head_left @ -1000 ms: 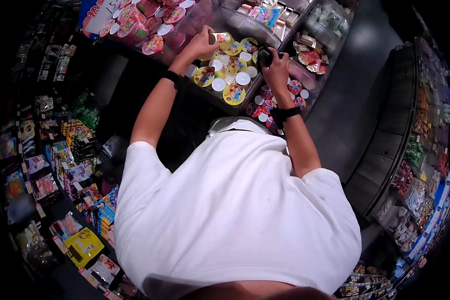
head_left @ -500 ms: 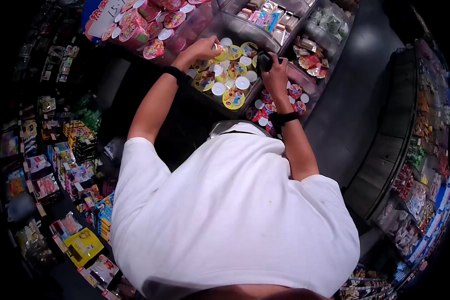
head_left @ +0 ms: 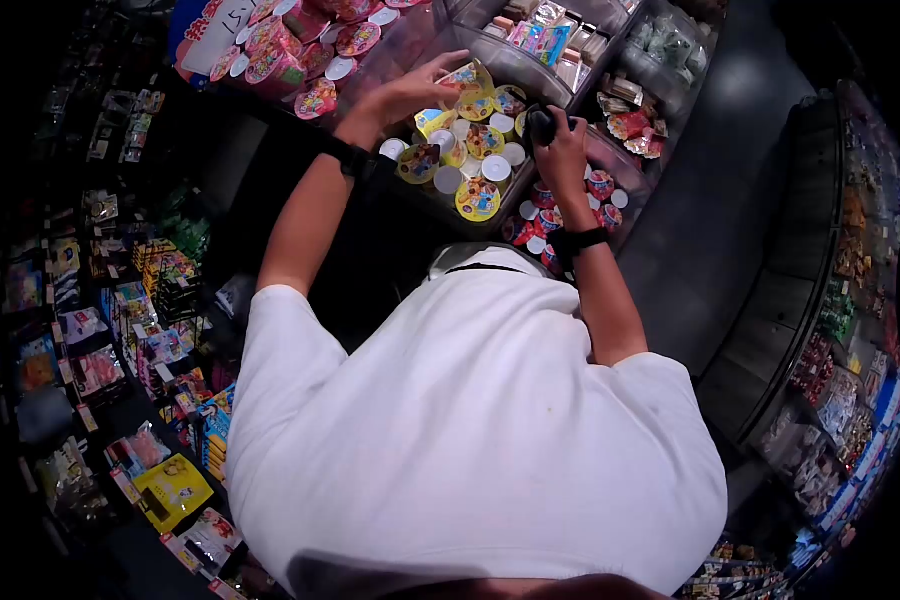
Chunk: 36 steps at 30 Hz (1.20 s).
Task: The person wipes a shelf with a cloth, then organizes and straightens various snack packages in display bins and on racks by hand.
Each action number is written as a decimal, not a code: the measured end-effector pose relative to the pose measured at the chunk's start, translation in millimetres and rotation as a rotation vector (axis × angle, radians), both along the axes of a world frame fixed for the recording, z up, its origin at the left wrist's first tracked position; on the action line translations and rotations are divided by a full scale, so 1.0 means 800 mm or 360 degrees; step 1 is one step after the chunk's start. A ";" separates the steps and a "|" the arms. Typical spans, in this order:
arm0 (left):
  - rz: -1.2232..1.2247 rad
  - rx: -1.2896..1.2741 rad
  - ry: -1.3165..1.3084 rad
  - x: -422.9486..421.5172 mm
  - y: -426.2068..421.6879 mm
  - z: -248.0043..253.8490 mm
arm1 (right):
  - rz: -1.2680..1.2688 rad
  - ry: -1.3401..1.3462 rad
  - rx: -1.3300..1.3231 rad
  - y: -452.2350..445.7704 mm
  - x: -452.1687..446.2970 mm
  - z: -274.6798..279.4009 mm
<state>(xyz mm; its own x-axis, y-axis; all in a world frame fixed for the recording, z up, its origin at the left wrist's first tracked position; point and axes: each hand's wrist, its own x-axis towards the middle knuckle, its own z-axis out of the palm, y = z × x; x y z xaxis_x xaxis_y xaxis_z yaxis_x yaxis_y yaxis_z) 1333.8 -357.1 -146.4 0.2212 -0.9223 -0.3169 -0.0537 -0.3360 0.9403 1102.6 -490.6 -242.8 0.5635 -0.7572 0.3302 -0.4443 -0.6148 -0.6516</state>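
My left hand (head_left: 417,93) reaches over the left rear of a clear bin (head_left: 425,205) full of yellow snack cups. Its fingers are stretched apart beside a tilted yellow cup (head_left: 472,80); whether they touch it I cannot tell. Other yellow cups lie in the bin, some showing printed lids like this one (head_left: 478,200), others a plain white end (head_left: 496,168). At the bin's right edge, my right hand (head_left: 563,155) is closed around a black rounded object (head_left: 541,125), its kind unclear. Dark bands circle both wrists.
Pink snack cups (head_left: 275,60) fill a bin at the back left, beside a price sign (head_left: 215,35). Small red cups (head_left: 600,185) sit in the bin to the right. Behind are compartments of wrapped snacks (head_left: 545,40). Packed shelves line both sides, with dark floor (head_left: 685,240) on the right.
My left hand has opened and its fingers have spread; a yellow cup now stands tilted beside them. The right hand keeps its hold on the black object. The view has shifted slightly.
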 end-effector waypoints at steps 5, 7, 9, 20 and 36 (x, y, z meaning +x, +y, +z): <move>-0.0498 0.0083 -0.0567 -0.023 -0.021 -0.025 | 0.0322 0.0143 -0.0178 0.005 -0.007 0.042; -0.0736 0.0144 -0.0317 -0.023 -0.027 -0.039 | 0.0500 0.0278 -0.0084 0.003 -0.010 0.059; -0.0758 0.0150 -0.0269 -0.024 -0.026 -0.039 | 0.0600 0.0239 0.0032 -0.006 -0.018 0.071; -0.0556 0.0000 0.0132 -0.020 -0.005 0.002 | 0.0841 -0.0411 0.1864 -0.011 -0.007 0.087; -0.1032 -0.0548 -0.0843 -0.013 -0.022 -0.023 | 0.0689 0.0933 0.0616 0.007 0.064 0.124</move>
<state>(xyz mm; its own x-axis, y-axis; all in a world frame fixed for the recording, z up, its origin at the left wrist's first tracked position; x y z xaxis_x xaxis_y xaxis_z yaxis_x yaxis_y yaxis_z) 1323.6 -374.8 -164.7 -0.3366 -0.9416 -0.0048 -0.5887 0.2064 0.7815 1153.5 -485.1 -143.4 0.8315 -0.4331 -0.3480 -0.5534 -0.5896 -0.5884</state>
